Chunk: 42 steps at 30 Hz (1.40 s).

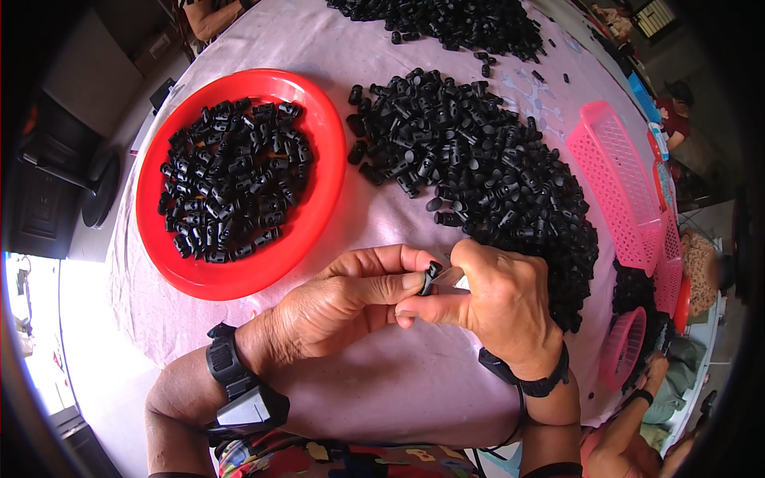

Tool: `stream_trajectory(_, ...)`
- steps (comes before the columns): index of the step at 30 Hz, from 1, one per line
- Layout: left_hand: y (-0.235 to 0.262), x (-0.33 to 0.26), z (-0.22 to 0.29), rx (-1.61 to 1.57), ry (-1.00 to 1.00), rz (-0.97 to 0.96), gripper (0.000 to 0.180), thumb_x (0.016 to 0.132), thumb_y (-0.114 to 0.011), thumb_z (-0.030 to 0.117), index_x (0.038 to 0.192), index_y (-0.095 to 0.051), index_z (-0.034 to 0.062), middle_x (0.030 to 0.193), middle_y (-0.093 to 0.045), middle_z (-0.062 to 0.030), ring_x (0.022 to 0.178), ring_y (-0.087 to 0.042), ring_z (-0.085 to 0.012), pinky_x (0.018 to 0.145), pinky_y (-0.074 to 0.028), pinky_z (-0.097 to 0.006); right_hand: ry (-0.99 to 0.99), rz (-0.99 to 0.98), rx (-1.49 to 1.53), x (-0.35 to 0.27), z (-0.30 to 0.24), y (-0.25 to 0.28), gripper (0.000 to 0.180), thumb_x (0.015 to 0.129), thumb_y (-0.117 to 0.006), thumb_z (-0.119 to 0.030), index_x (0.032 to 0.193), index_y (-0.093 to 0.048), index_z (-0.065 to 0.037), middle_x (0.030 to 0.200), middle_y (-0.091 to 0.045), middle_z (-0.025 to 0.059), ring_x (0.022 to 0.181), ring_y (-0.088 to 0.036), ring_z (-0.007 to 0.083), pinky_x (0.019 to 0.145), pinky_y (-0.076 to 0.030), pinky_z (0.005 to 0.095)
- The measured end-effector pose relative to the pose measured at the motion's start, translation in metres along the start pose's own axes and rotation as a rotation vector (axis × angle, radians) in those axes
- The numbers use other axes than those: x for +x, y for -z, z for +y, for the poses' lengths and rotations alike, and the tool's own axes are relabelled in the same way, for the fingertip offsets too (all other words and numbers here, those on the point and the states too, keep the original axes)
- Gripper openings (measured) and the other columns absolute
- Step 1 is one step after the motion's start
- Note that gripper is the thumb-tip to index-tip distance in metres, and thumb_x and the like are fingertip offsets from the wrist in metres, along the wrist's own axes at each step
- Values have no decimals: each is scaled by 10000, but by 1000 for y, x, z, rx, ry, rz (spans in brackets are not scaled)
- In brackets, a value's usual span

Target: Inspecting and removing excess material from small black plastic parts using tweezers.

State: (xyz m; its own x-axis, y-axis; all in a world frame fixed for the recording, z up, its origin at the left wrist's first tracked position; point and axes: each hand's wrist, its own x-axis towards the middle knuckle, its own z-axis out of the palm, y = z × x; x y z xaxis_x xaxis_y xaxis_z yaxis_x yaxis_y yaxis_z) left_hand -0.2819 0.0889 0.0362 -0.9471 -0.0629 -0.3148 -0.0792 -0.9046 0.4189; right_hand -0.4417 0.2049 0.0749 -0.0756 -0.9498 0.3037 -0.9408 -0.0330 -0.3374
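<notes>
Above the near part of the table, my two hands meet around a small black plastic cord lock [431,273]. My left hand [335,299] pinches it between thumb and index finger, the other fingers curled below. Closed from the other side is my right hand [506,299], its thumb close against the cord lock. Between its thumb and index finger shows a thin, greyish, see-through piece [453,278], partly hidden, whose kind I cannot make out. Left of the hands, a round red tray [328,203] holds many similar black cord locks [231,179]. A big loose heap of black parts [502,171] lies just beyond my right hand.
The table has a pale pink cloth [362,398]. Another black heap [454,24] lies at the far side. Pink perforated baskets [617,183] stand along the right edge. A person's arm [637,398] is at lower right, and another person's arm [211,20] at upper left.
</notes>
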Motion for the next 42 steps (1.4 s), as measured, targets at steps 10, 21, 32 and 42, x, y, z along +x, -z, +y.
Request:
stream_trajectory(10,-3,-1,4,12,12,1,264,918,-606,114,1171,-556,59,918,-576,43,840,-559,-77,799,-459,-247,-43,-7,-8,0,-5,0,529,610,-823,-472,633,-483,-68,559,-595,60,490,-615,238,445,-474,334)
stream_trajectory(21,1,0,0,-11,-10,-8,240,892,-637,129,1117,-579,73,1003,-649,-18,811,-611,-99,763,-488,-240,-54,2,22,1,-5,1,548,602,-828,-479,642,-475,-62,552,-590,68,496,-622,238,443,-477,332)
stream_trajectory(32,-1,-1,-3,-37,-39,29,232,928,-597,124,1151,-565,69,1022,-613,-3,876,-567,-94,843,-467,-265,-1,75,164,1,-6,-1,401,688,-819,-333,744,-528,-64,630,-622,62,544,-647,197,460,-489,302)
stream_trajectory(42,-2,-3,5,-18,-102,18,232,956,-571,205,1139,-573,63,1036,-617,-18,915,-588,-96,811,-492,-251,-4,43,407,4,-3,8,297,719,-761,-19,977,-617,-47,779,-680,75,665,-696,187,530,-533,284)
